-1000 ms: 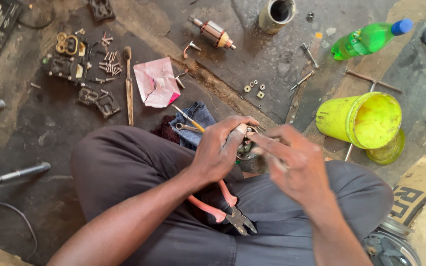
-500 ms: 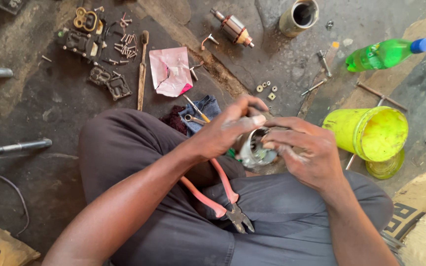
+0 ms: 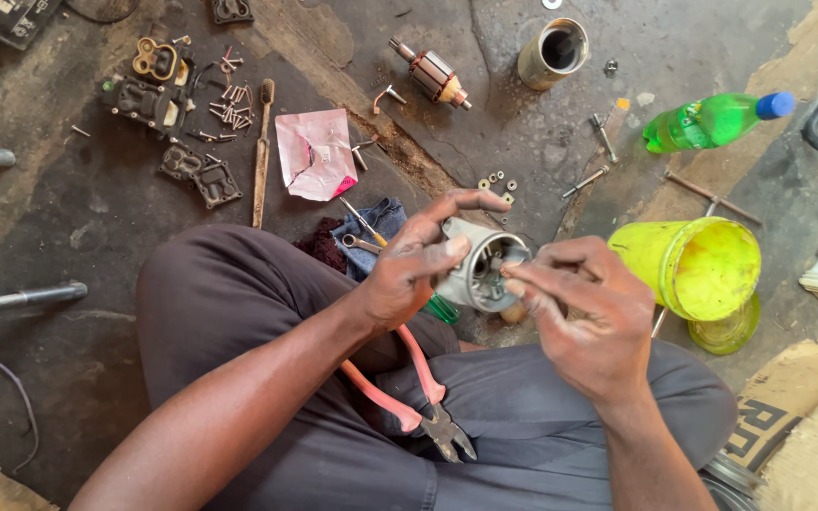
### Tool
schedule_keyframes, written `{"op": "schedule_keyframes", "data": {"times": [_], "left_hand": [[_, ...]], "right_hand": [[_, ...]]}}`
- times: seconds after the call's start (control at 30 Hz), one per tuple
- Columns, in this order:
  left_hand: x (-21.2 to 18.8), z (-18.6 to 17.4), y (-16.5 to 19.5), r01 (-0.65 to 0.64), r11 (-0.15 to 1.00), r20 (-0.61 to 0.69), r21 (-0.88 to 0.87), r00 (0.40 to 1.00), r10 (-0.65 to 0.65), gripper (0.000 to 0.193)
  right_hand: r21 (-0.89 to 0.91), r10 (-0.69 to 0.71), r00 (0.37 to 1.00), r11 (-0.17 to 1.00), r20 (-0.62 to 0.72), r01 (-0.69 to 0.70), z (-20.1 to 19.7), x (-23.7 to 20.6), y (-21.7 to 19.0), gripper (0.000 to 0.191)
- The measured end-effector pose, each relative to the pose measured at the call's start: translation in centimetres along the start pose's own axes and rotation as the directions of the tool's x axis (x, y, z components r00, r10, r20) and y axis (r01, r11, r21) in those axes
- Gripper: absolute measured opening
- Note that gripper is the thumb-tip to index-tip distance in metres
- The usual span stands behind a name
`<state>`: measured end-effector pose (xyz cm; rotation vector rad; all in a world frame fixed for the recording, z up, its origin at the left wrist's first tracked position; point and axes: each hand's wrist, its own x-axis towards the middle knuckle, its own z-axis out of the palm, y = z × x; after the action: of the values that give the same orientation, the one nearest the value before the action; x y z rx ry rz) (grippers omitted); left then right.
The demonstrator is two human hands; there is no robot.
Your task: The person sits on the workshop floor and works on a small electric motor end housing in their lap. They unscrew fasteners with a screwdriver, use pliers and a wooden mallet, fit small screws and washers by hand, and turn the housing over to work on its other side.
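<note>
My left hand [image 3: 416, 265] grips a grey metal motor housing [image 3: 481, 267] over my lap, thumb on its side, fingers arched over the top. The housing's open end faces right. My right hand [image 3: 587, 312] is beside that open end, fingertips pinched at its rim; whether they hold a small part I cannot tell. Pliers with pink handles [image 3: 416, 396] lie on my lap under my left wrist.
On the oily floor lie a motor armature [image 3: 431, 74], a metal can [image 3: 553, 52], a green bottle [image 3: 712, 119], a yellow bucket [image 3: 698, 268], a pink paper [image 3: 313, 153], a wooden-handled tool [image 3: 261, 151], black parts and screws [image 3: 191, 114], and loose nuts [image 3: 497, 181].
The view has shifted. My left hand has turned the housing so its open end shows, and my right hand has drawn back slightly to the rim.
</note>
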<state>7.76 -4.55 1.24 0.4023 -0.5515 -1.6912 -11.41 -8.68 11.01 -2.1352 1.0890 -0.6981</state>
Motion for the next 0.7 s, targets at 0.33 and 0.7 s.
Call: {"op": "schedule_keyframes", "data": {"times": [0.33,0.7], "left_hand": [[0.3,0.0,-0.3,0.013,1.000,-0.035,0.010,0.999,-0.013,0.061],[0.3,-0.3,-0.5,0.022,0.989,-0.081,0.147,0.997,-0.010,0.062]], "right_hand": [[-0.064,-0.088,0.984,0.993,0.152,0.098,-0.1,0.0,0.0,0.035],[0.009,-0.081,0.981,0.997,0.177,0.081,0.3,0.1,1.2,0.035]]}}
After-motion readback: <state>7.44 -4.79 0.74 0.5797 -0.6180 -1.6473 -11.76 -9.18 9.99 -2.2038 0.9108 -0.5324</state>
